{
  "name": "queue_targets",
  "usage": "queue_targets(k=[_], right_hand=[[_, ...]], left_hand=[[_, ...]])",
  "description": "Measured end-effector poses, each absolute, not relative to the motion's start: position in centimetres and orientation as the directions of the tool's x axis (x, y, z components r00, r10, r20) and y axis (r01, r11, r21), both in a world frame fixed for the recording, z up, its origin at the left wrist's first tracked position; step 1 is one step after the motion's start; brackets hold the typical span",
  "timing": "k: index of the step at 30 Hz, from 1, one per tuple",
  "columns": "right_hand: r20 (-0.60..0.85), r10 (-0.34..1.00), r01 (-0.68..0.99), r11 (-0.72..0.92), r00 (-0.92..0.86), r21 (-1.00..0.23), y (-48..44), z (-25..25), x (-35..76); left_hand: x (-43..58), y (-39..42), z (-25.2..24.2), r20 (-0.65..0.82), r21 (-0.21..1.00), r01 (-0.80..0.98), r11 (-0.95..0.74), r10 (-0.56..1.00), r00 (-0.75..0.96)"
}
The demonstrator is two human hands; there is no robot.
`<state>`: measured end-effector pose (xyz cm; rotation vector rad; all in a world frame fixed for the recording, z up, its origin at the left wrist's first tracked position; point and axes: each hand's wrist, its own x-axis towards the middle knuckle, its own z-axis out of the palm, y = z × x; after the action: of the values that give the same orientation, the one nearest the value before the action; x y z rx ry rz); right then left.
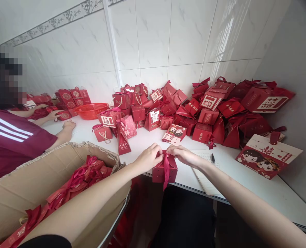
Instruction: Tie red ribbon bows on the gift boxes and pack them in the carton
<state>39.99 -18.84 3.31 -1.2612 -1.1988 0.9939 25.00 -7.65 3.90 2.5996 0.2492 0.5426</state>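
A small red gift box [156, 173] stands at the front edge of the white table, straight ahead of me. A crimson ribbon [166, 170] crosses its top, and one tail hangs down the near side. My left hand [150, 155] is at the box's upper left, its fingers pinched on the ribbon. From the other side my right hand [181, 153] pinches the ribbon too, close to the left fingertips. The ribbon's crossing between the fingers is partly hidden.
Many red gift boxes [168, 106] are heaped along the wall. A cardboard carton [21, 179] of ribboned boxes is at my left. A notebook [207, 179] with a pen [213, 158] lies right. A co-worker [16, 137] sits left, near an orange basket [93, 112].
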Motion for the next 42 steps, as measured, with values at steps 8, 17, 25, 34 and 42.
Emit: queue_targets(k=[8, 17, 25, 34, 42], right_hand=[[0.067, 0.977, -0.138, 0.096, 0.202, -0.986, -19.0, 3.5, 39.8], [0.154, 0.965, 0.541, 0.015, 0.213, -0.841, -19.4, 4.3, 38.8], [0.217, 0.950, 0.633, 0.026, 0.225, -0.774, -19.1, 4.0, 39.2], [0.330, 0.900, 0.669, 0.060, 0.285, -0.741, -18.8, 3.1, 39.0], [0.407, 0.847, 0.656, 0.094, 0.342, -0.748, -19.2, 1.8, 38.3]], left_hand=[[24.8, -7.1, 3.6, 0.348, 0.467, 0.004, -0.884, 0.188, 0.918], [24.8, -7.6, 3.3, 0.325, 0.620, 0.076, -0.781, 0.345, 0.880], [26.0, -8.1, 3.3, 0.272, 0.909, 0.026, -0.416, 0.640, 0.719], [25.6, -7.2, 3.3, 0.362, 0.836, -0.014, -0.549, 0.532, 0.765], [26.2, -6.4, 3.9, 0.067, 0.991, -0.130, 0.022, 0.766, 0.639]])
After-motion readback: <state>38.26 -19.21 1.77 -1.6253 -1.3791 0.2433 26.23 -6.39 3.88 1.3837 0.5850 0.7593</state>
